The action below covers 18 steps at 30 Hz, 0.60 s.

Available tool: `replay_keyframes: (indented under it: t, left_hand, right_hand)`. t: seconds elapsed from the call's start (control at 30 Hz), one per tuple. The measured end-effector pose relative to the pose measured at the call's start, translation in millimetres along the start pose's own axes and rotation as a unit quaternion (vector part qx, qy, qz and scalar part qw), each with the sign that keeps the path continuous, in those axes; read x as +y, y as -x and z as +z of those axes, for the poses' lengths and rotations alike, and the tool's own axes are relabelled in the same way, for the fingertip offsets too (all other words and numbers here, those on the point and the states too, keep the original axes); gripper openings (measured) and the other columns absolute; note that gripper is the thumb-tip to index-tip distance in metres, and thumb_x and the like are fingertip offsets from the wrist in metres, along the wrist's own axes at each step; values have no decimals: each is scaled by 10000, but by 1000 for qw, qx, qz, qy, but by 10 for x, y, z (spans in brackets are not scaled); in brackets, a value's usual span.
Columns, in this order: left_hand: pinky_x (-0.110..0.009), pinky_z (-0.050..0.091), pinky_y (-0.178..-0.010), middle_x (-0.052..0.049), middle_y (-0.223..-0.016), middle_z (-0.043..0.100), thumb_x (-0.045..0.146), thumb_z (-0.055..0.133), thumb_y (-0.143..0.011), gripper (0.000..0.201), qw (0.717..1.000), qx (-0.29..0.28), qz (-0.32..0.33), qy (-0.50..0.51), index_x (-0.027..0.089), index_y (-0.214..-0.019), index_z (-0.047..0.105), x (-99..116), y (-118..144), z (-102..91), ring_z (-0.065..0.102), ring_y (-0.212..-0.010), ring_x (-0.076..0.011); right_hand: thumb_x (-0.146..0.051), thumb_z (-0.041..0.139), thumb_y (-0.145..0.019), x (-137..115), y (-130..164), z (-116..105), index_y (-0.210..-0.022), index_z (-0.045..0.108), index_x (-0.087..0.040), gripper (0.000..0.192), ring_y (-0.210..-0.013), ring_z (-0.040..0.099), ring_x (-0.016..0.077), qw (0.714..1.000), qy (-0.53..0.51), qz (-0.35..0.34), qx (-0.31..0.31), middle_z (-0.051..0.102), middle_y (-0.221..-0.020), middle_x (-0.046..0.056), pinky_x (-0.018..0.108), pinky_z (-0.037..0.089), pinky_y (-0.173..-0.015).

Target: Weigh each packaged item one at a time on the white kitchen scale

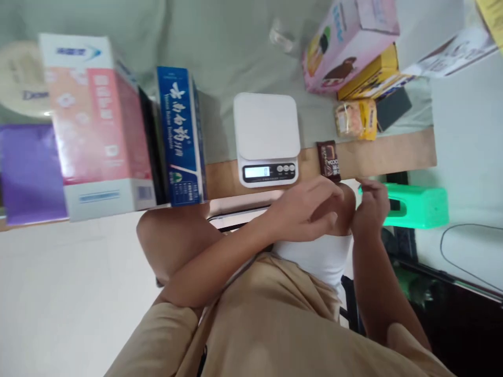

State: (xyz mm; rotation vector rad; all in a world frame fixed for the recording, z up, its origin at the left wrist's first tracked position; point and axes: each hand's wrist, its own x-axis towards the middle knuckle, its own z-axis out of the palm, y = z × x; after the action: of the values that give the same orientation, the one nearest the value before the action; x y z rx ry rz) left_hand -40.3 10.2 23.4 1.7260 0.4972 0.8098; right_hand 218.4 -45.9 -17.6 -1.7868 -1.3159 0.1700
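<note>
- Head view: the left hand [310, 209] lies palm-down over the person's right knee, fingers pressed together and curved, holding nothing that shows.
- The right hand [371, 207] sits just beside it at 3 o'clock, fingers curled in; whether the fingertips pinch anything I cannot tell, as they are turned away and blurred.
- The nearest thing is a brown cocoa bar [329, 160], at 12 o'clock from the left hand, lying on the wooden table edge [393, 152], close to the hand but apart from it.
- A white scale [267, 139] stands at 10 o'clock from the hands, its plate bare and its display lit.
- At 1 o'clock of the scale lie a yellow snack pack [356, 119], a yellow box [369, 78] and a pink box [346, 42]; at 9 o'clock stand a blue box [181, 136] and a pink-and-white box [94, 125].
- A green stool [418, 206] shows behind the right hand.
- My reading: both hands rest between handlings, off the table. The next move would call for a reach up to the bar and a pinch across its narrow sides, lifting clear of the scale's edge.
</note>
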Motion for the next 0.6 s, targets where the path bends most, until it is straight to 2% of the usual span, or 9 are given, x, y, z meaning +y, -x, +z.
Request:
replay_keyframes:
  t: [0.1, 0.23, 0.3, 0.37, 0.5, 0.6]
  left_hand:
    - [-503, 485, -1248, -213, -1523, 552, 396, 518, -958, 435, 997, 41, -12, -69, 176, -1325, 598, -91, -214, 361, 535, -1484, -305]
    - [-634, 373, -1322, -272, -1680, 357, 491, 543, -973, 631, 974, 104, -108, -172, 147, -1500, 493, -187, -353, 622, 315, -1654, -396]
    - [-675, 336, -1331, -300, -1725, 293, 557, 505, -996, 729, 965, 92, -143, -200, 118, -1570, 416, -214, -368, 666, 258, -1680, -431]
    - [-698, 281, -1353, -301, -1745, 298, 605, 441, -1020, 792, 962, 68, -151, -216, 96, -1619, 344, -239, -371, 682, 231, -1692, -445]
    - [-639, 219, -1411, -273, -1716, 418, 624, 357, -1044, 852, 970, 48, -110, -209, 36, -1650, 240, -305, -369, 687, 321, -1669, -411]
    - [-636, 247, -1411, -260, -1739, 390, 638, 397, -1024, 877, 978, 54, -91, -180, 69, -1657, 182, -328, -343, 681, 315, -1683, -386]
  right_hand:
    - [-522, 613, -887, 22, -99, 154, -1214, 703, -241, 439, -1264, 713, 287, 999, 17, 3, -26, 746, -1264, 109, 569, 571, -1138]
    - [-447, 579, -897, -48, -210, 344, -1308, 651, -262, 456, -1416, 654, 285, 996, 24, 12, -83, 715, -1398, 87, 609, 485, -1255]
    - [-436, 546, -925, -86, -229, 383, -1326, 637, -261, 447, -1438, 635, 292, 992, 45, 5, -114, 702, -1424, 90, 639, 461, -1268]
    - [-426, 519, -946, -116, -228, 389, -1353, 619, -262, 450, -1465, 611, 310, 989, 68, -3, -135, 698, -1420, 97, 677, 444, -1269]
    - [-415, 514, -961, -157, -195, 356, -1362, 618, -292, 432, -1503, 580, 323, 988, 51, -38, -144, 686, -1454, 80, 722, 407, -1284]
    - [-460, 514, -987, -184, -149, 339, -1383, 619, -326, 431, -1492, 596, 301, 988, -5, -58, -144, 638, -1547, 60, 677, 447, -1274]
